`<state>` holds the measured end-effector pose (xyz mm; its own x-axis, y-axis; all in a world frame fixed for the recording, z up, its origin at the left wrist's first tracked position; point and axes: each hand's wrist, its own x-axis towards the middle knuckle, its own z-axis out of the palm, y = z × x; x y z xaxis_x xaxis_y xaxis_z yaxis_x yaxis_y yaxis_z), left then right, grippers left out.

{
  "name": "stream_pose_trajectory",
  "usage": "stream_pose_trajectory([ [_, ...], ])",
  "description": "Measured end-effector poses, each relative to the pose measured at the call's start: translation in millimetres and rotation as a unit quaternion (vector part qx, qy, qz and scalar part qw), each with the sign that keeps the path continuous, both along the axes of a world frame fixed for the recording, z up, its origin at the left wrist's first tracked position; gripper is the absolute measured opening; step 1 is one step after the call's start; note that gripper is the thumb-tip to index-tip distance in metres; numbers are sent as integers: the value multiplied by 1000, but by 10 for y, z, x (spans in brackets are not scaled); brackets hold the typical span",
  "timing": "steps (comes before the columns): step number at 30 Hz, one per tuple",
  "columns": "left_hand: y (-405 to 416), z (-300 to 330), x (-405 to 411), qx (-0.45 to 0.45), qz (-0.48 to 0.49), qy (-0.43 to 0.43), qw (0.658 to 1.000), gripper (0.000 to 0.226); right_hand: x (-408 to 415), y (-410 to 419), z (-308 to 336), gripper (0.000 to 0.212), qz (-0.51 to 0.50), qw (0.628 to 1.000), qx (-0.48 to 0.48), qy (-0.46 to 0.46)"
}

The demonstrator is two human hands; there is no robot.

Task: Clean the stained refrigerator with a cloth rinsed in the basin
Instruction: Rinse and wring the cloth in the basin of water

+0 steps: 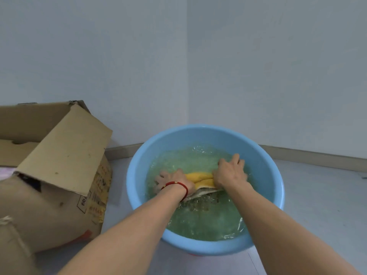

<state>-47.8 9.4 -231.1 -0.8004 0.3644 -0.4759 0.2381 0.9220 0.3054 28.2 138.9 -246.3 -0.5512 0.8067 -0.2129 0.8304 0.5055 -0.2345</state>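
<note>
Left hand [174,180] and right hand [230,171] each hold an end of the yellow cloth [200,178], bunched between both grips, in the blue basin [139,175] water.

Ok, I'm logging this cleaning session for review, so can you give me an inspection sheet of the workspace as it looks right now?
Surface: pale floor, with no spill that I can make out around the basin.
Job's things: blue basin stands on the floor in a room corner, holding greenish, churning water; yellow cloth sits at the water's surface, stretched between both hands. Refrigerator: nothing seen.
Clutter: open cardboard box stands just left of the basin.
Hands: left hand and right hand each grip one end of the cloth; a red bracelet is on the left wrist.
Cables: nothing seen.
Surroundings: plain pale walls with a baseboard.
</note>
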Motion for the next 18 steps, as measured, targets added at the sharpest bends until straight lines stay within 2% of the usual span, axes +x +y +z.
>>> stream_pose_trajectory([
  [2, 41, 41, 80, 78, 58, -74, 993, 54, -79, -113, -38, 45, 23, 992, -115, -43],
  [4, 127, -67, 10, 158, 148, -116, 969, 60, -146, -192, -12, 44, 12, 970, -241, 18],
  [5, 143, -96, -11, 187, 185, -128, 956, 64, -169, -223, 8, 39, -35, 942, -321, 94],
  [6, 185, -171, -56, 219, 212, -148, 941, 67, -179, -281, 73, 34, -92, 889, -413, 175],
  [7, 245, -311, -145, 256, 235, -162, 924, 66, -202, -318, 96, 31, -139, 835, -480, 231],
  [8, 266, -319, -148, 274, 236, -179, 915, 63, -227, -357, 137, 29, -154, 805, -510, 262],
  [9, 239, -251, -117, 291, 222, -200, 909, 62, -279, -383, 110, 30, -155, 805, -499, 280],
  [10, 208, -167, -71, 304, 204, -215, 906, 62, -315, -429, 135, 36, -129, 842, -452, 263],
  [12, 147, -109, -76, 265, 125, -193, 936, 51, -329, -440, 121, 52, -32, 952, -249, 178],
  [13, 124, -146, -120, 234, 109, -171, 951, 49, -277, -419, 120, 56, 19, 985, -134, 106],
  [15, 63, -177, -208, 206, 93, -123, 966, 54, -169, -304, 91, 54, 74, 997, 16, 1],
  [18, 14, -137, -258, 116, 6, -6, 993, 44, -98, -233, 64, 45, 55, 996, 64, -12],
])
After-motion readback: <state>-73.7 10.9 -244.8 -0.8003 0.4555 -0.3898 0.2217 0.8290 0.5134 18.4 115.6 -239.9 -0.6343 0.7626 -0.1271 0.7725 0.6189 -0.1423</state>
